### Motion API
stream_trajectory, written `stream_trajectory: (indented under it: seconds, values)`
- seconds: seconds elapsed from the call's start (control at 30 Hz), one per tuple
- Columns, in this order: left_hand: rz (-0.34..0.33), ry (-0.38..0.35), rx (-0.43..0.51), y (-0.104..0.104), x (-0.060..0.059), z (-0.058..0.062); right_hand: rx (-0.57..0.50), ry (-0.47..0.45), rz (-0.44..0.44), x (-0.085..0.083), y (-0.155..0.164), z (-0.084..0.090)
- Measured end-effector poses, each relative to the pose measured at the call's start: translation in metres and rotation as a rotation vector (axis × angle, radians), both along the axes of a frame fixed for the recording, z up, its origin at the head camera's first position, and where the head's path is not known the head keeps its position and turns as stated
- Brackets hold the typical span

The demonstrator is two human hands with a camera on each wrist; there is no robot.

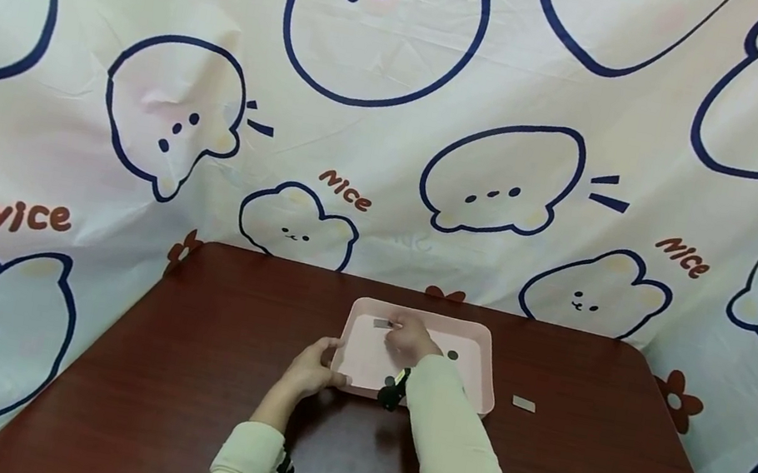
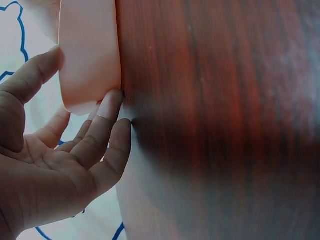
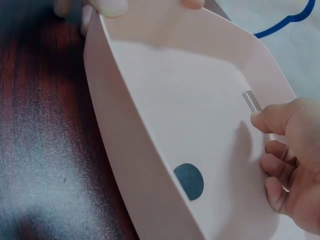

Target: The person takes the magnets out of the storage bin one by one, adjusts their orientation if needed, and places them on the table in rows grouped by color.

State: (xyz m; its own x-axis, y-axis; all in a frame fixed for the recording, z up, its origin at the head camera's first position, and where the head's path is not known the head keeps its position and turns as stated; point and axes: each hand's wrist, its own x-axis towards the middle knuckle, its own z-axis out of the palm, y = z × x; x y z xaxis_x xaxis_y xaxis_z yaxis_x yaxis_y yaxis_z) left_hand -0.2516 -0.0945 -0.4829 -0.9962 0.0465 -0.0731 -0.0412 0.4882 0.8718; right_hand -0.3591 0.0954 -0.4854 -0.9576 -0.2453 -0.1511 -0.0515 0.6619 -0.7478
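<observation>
A shallow pink tray [image 1: 359,351] lies on the table, and my left hand [image 1: 312,369] grips its near left corner. The left wrist view shows the thumb and fingertips of that hand [image 2: 70,155] against the tray's outer wall [image 2: 90,55]. Over the inside of the tray, near its far side, my right hand [image 1: 411,339] pinches a small grey rectangular piece [image 3: 252,101] between thumb and finger. Its other fingers are curled in. One dark round disc [image 3: 190,181] lies on the tray floor near the close wall; a second dark disc [image 1: 453,355] lies further right.
Right of the tray, a small light-grey rectangular piece [image 1: 524,403] lies on the dark brown wooden table [image 1: 221,310]. A cloth printed with cartoon bears [image 1: 377,33] hangs behind the table and along its sides.
</observation>
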Motion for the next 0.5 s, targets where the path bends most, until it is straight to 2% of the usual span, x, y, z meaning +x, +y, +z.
stream_trajectory:
  seconds: [0.13, 0.3, 0.5]
  values:
    - [-0.002, -0.006, -0.006, -0.0004, 0.0003, 0.0016, -0.007, -0.012, -0.017, 0.0027, 0.0005, 0.0030]
    - [-0.009, 0.010, -0.013, -0.0003, 0.0003, 0.0028, -0.039, -0.033, -0.132, 0.0073, 0.0002, 0.0008]
    - [-0.003, -0.009, 0.005, -0.0006, -0.0002, 0.0028, -0.018, 0.024, -0.242, 0.0100, -0.0073, -0.0024]
